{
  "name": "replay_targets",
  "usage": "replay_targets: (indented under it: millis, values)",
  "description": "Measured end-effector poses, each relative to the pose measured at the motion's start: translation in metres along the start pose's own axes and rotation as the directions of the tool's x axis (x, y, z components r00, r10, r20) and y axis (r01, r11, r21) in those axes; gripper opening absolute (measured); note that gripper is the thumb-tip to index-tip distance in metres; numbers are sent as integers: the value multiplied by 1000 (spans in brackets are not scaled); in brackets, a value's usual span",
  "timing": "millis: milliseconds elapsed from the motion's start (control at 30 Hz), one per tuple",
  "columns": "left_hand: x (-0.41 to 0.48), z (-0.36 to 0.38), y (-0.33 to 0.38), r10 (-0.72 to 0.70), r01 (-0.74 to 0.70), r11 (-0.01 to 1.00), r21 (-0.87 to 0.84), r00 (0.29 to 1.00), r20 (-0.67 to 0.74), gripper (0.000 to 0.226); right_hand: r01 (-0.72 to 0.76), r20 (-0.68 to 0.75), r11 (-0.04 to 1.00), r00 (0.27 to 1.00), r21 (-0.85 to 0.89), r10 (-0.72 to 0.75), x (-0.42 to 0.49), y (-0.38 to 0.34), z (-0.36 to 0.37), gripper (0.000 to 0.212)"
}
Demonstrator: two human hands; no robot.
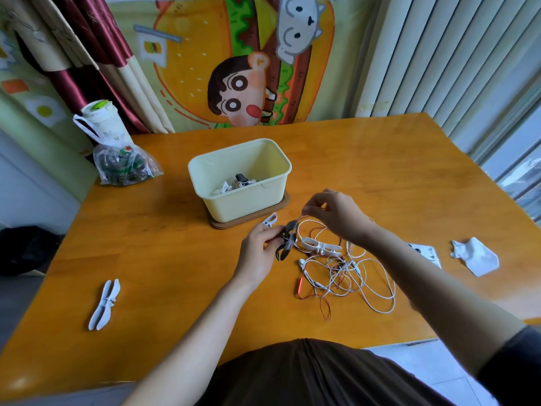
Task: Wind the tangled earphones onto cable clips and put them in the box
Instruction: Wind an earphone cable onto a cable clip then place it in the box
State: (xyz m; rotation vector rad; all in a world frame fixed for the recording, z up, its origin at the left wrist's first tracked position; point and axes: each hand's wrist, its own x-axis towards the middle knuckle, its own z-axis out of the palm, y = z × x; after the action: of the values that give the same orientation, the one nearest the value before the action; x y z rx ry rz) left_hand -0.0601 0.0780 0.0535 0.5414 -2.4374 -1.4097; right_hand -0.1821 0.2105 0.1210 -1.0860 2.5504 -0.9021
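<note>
Gripping a black cable clip [285,240] in curled fingers, the left hand [257,247] is holding it at five o'clock from the cream box [243,205]. The right hand [336,215] is pinching a thin cord [298,219] at the clip's one o'clock. The tangled earphones [351,273] are lying on the table [395,177] at the clip's four o'clock, with a white clip [320,247] resting on them. A spare clip [104,304] is lying at the table's eight o'clock. Wound earphones [231,186] are sitting inside the box.

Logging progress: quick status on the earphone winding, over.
Left hand grips dark cable clip. Right hand pinches cable above it. White and red earphones tangled on table; box holds some already.
</note>
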Motion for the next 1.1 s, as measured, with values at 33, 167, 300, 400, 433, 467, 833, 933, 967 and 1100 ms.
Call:
replay_targets:
  millis: [33,167,300,400,433,467,833,933,967,1100]
  values:
    - [1,-1,1,2,-2,1000,4,1000,0,30,-12,-8,1000,1000,7,12,1,0,-1,18]
    - [4,-4,0,-3,3,1000,26,1000,-3,31,-46,-59,999,997,29,48,4,2,3,19]
    - [1,-3,9,62,-61,998,-14,998,33,34,-89,-108,995,990,42,93,6,8,8,20]
    - [-1,-4,21,112,-106,986,-131,993,41,33,-110,-105,987,987,120,123,3,13,12,17]
    - [0,-5,25,108,-99,976,-196,993,37,31,-120,-94,980,986,157,136,1,14,13,16]
    - [1,-6,29,94,-83,959,-271,995,26,30,-128,-83,973,986,195,146,-2,15,15,16]
    - [6,-6,42,-279,139,661,-738,958,-70,25,-165,108,914,985,370,134,-23,7,48,31]
    - [9,-7,34,-356,167,697,-698,925,-135,26,-126,109,939,989,319,96,-27,6,53,26]
    - [9,-7,31,-373,176,702,-690,916,-147,26,-107,113,953,991,285,78,-28,5,55,25]
    - [9,-3,20,-386,190,767,-612,899,-205,24,-25,108,989,994,143,10,-32,-1,56,23]
